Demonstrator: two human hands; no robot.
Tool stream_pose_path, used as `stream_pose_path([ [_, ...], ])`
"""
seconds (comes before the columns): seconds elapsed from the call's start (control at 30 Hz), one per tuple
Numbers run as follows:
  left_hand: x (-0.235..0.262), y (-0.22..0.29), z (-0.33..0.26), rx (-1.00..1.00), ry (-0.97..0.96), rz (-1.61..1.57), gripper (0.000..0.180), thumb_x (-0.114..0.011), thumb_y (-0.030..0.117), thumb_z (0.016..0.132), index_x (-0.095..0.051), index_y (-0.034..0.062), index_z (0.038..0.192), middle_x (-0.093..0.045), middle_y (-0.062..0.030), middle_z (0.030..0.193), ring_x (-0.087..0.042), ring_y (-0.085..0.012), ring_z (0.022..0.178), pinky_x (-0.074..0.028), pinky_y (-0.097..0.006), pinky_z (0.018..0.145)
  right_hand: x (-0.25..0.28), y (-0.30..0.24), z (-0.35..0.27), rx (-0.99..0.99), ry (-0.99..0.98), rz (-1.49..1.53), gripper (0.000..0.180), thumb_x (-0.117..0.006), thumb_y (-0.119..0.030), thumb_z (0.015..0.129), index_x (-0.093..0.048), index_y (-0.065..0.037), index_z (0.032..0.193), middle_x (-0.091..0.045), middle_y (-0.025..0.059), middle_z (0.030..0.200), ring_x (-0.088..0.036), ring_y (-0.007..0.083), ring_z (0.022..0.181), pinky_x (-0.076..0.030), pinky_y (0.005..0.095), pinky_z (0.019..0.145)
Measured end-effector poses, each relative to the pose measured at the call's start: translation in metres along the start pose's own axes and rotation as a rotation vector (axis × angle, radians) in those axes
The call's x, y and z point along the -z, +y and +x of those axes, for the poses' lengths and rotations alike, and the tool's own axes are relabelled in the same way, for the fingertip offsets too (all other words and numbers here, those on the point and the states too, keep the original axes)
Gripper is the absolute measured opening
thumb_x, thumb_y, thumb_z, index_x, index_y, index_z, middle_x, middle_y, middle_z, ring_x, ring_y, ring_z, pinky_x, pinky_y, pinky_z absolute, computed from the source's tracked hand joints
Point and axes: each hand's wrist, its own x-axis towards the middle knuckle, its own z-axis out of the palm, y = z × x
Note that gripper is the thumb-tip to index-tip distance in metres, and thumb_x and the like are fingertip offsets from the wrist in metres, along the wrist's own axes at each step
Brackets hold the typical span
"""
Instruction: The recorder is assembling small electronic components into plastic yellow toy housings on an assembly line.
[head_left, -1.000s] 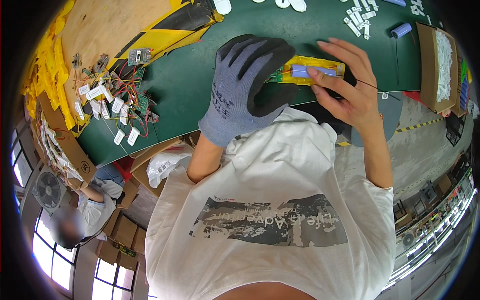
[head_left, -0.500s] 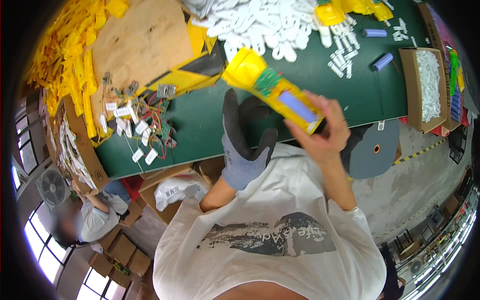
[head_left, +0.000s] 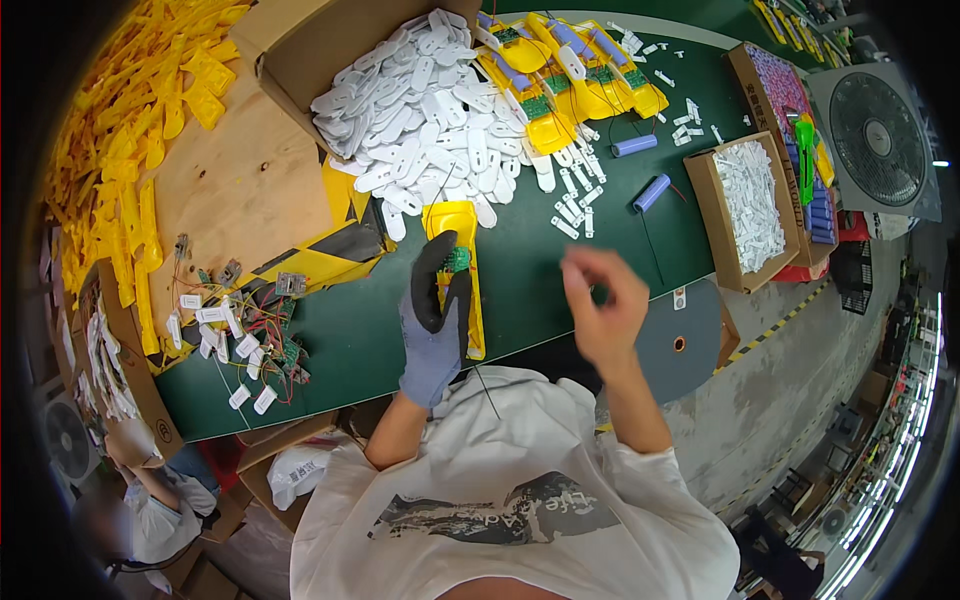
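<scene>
A long yellow plastic housing [head_left: 476,325] stands lengthwise near the table's front edge, with a green circuit board [head_left: 457,260] inside it. My left hand [head_left: 432,310], in a grey-black glove, grips it from its left side; the glove covers much of its inside. Thin dark wires show at its upper and lower ends. To the right, my bare right hand [head_left: 608,305] is off the housing, its thumb and fingertips curled together in a pinch. Whether anything small is between them cannot be made out. Beyond it lie small white plastic strips [head_left: 575,205] and a purple cylindrical battery [head_left: 652,193].
White flat covers [head_left: 420,130] spill from a cardboard box. Assembled yellow housings [head_left: 607,98] lie at the back. Wired circuit boards [head_left: 285,350] and yellow parts [head_left: 140,130] are left. A box of white pieces [head_left: 748,205] stands right. Another person [head_left: 165,510] is at lower left.
The housing has come down and left, turning from slanted to nearly upright in view. My left hand has taken hold of it; my right hand has let go and moved away. The view has shifted.
</scene>
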Motion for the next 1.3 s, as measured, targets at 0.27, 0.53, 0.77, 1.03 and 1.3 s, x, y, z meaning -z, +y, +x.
stream_pose_path([
  [0.27, -0.005, 0.010, 0.000, 0.101, 0.018, -0.157, 0.028, -0.052, 0.016, 0.097, -0.052, 0.0051, 0.122, -0.056, -0.0027, 0.087, -0.053, -0.0076, 0.064, -0.045, -0.023, 0.056, -0.031, 0.017, 0.093, 0.037, -0.042, -0.689, 0.030, -0.072, -0.026, 0.078, -0.066, -0.004, 0.098, -0.065, 0.0110, 0.082, -0.064, 0.0273, 0.075, -0.050, 0.0386, 0.062],
  [0.53, -0.001, 0.003, 0.002, 0.036, -0.021, -0.127, 0.033, -0.047, 0.011, 0.096, -0.053, 0.0043, 0.128, -0.063, -0.0094, 0.109, -0.058, -0.0127, 0.091, -0.047, -0.028, 0.083, -0.033, 0.013, 0.091, 0.001, -0.092, -0.599, 0.026, -0.072, -0.014, 0.079, -0.065, -0.005, 0.102, -0.068, 0.0115, 0.085, -0.066, 0.0235, 0.074, -0.051, 0.0340, 0.064],
  [0.77, -0.002, 0.018, 0.001, -0.002, -0.002, -0.090, 0.032, -0.052, 0.008, 0.092, -0.055, 0.0030, 0.124, -0.063, -0.0119, 0.114, -0.060, -0.0160, 0.099, -0.046, -0.030, 0.088, -0.024, 0.001, 0.064, -0.235, -0.161, -0.089, 0.031, -0.067, -0.004, 0.084, -0.063, -0.004, 0.115, -0.064, 0.0044, 0.084, -0.059, 0.0082, 0.071, -0.047, 0.0213, 0.065],
  [1.03, -0.010, 0.021, 0.003, -0.177, 0.002, 0.154, 0.032, -0.059, 0.003, 0.087, -0.057, 0.0042, 0.118, -0.064, -0.0145, 0.106, -0.063, -0.0227, 0.093, -0.049, -0.032, 0.083, -0.030, -0.023, 0.013, -0.187, -0.365, 0.128, 0.039, -0.065, -0.001, 0.085, -0.057, -0.004, 0.122, -0.066, 0.0053, 0.080, -0.057, 0.0076, 0.062, -0.048, 0.0240, 0.061],
  [1.3, -0.011, 0.017, 0.004, -0.218, -0.001, 0.187, 0.031, -0.058, 0.002, 0.086, -0.058, 0.0046, 0.117, -0.064, -0.0127, 0.102, -0.063, -0.0191, 0.088, -0.050, -0.031, 0.078, -0.018, -0.004, 0.011, -0.171, -0.400, 0.163, 0.031, -0.067, 0.002, 0.082, -0.061, -0.001, 0.112, -0.066, 0.0065, 0.085, -0.063, 0.0106, 0.073, -0.050, 0.0251, 0.069],
])
